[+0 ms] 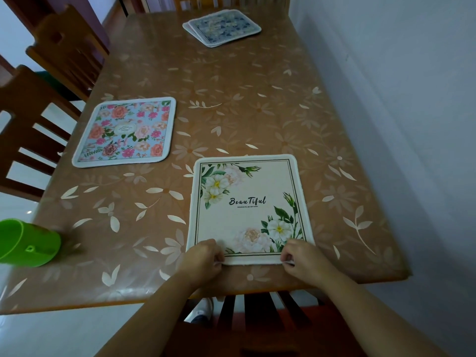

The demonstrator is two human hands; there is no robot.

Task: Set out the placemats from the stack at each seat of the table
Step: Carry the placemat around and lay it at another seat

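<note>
At the near seat, left hand (203,256) and right hand (302,257) pinch near corners of the cream placemat (247,217); best squared to the table edge (103,301) before release

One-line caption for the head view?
Left hand and right hand pinch the near edge of the cream placemat; a floral placemat and the stack lie beyond.

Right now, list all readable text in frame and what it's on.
"BeauTiful": black script at the centre of the cream mat.
Small printed line under it: too small to read.
Oval label in the middle of the floral mat: blurred, unreadable.
Stack at the far end: pale marks at the centre, unreadable.
Green cup: no text visible.
</note>
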